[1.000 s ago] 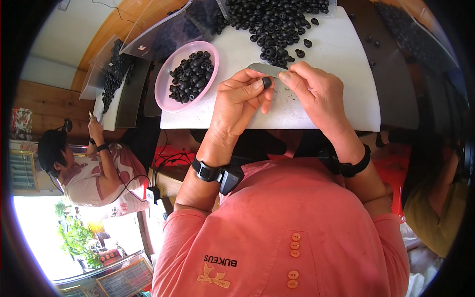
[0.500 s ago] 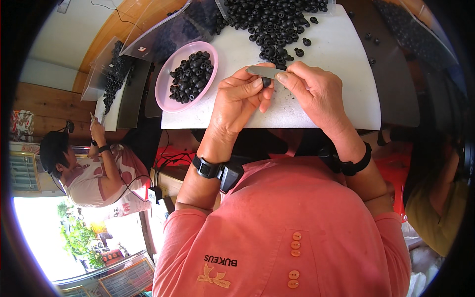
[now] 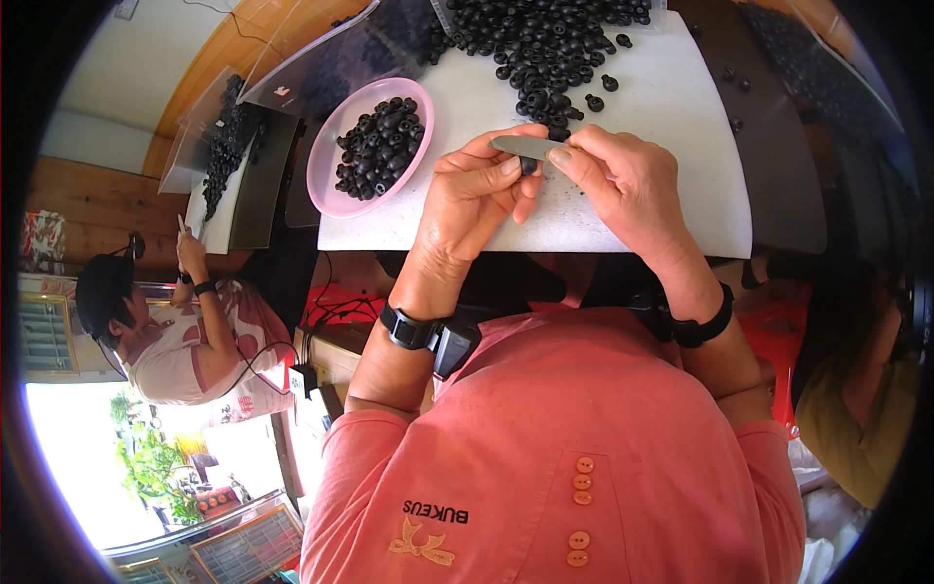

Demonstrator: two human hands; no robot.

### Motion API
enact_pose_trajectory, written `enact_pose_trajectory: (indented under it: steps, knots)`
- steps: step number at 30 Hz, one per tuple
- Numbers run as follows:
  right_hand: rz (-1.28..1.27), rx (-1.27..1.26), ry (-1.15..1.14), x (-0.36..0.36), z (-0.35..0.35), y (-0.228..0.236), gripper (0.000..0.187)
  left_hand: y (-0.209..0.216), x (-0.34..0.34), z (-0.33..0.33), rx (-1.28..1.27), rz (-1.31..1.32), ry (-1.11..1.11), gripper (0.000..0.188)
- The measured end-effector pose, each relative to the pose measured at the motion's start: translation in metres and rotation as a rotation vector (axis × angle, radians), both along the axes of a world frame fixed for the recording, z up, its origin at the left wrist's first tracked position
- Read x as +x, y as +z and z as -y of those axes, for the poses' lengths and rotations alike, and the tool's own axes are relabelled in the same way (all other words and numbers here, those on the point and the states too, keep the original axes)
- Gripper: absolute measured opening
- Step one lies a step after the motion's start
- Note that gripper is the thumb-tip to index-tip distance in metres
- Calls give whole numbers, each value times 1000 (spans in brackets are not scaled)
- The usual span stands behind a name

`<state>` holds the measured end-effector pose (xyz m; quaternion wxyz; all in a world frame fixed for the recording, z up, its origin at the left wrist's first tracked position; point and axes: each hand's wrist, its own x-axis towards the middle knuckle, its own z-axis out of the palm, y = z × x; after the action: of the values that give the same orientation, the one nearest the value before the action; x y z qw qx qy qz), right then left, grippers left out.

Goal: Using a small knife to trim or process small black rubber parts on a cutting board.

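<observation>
My left hand (image 3: 465, 190) pinches a small, round black rubber-like part (image 3: 528, 166) between thumb and fingers, above the front of a white foam board (image 3: 666, 185). In my right hand (image 3: 628, 180), a short, flat grey knife blade (image 3: 520, 147) is gripped; its handle is hidden by the fingers. The blade lies across the top of the black part, apparently touching it. To the left of my hands stands a pink bowl (image 3: 314, 185) holding many similar black parts (image 3: 375, 161). A big loose heap of these parts (image 3: 530, 44) spreads from the far edge toward my fingers.
Clear plastic panels (image 3: 321, 60) stand at the board's far left. At the left, a co-worker (image 3: 185, 341) in a dark cap works at another white board with black parts. An olive sleeve (image 3: 866, 419) of another person shows at the right. Cables (image 3: 336, 310) hang below the table.
The whole view has shifted very slightly. Both hands keep the same grip, and the blade stays on the black part with hardly any visible movement.
</observation>
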<state>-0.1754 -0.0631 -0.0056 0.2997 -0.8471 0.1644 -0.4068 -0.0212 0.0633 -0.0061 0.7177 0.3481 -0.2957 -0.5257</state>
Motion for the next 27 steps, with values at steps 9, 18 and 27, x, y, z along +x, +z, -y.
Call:
enact_pose_trajectory:
  steps: [9, 18, 27]
  knots:
    - [-8, -16, 23, 0, 0, 1, 29, -1, -1, -2, 31, -3, 33, 34]
    - [20, -77, 27, 1, 0, 1, 31, 1, -6, -3, 47, -8, 60, 34]
    - [24, -120, 33, 2, -1, 0, 32, 4, -11, -2, 75, -23, 109, 30]
